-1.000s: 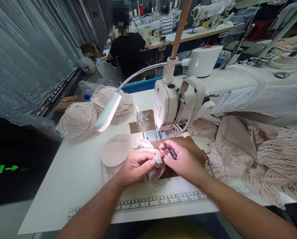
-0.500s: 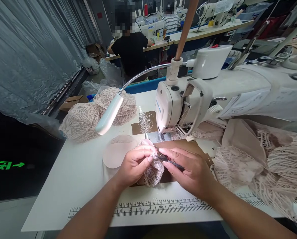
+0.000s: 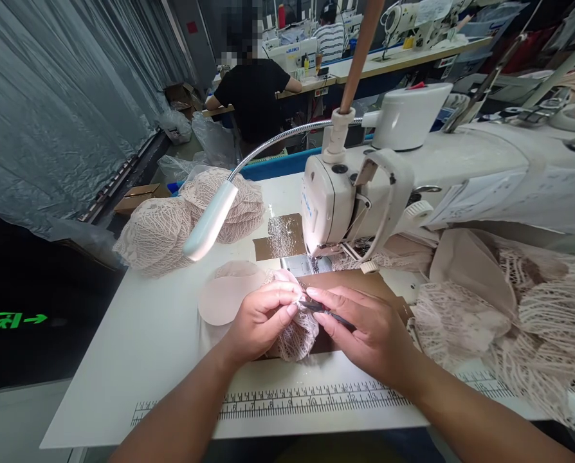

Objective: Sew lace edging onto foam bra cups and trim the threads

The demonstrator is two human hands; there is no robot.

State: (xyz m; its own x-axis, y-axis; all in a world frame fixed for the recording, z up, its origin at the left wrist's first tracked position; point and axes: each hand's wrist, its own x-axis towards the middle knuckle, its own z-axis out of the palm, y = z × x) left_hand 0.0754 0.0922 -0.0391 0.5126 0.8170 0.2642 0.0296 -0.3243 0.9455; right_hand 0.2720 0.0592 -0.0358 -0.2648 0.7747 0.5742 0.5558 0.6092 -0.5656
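Observation:
My left hand pinches the edge of a pink lace bra cup just in front of the sewing machine. A smooth pink foam cup lies attached at its left on the white table. My right hand is closed on a small dark thread snip, its tip at the lace right by my left fingers. Both hands rest over a brown cardboard patch below the needle.
A gooseneck lamp arches over the table's left. Lace cup stacks sit at the back left; more lace pieces pile up at the right. A ruler strip runs along the front edge. A person in black sits at another machine behind.
My right hand has turned flatter and brought the snip's tip to the lace at my left fingers. The view has shifted slightly; the last half second shows almost no movement.

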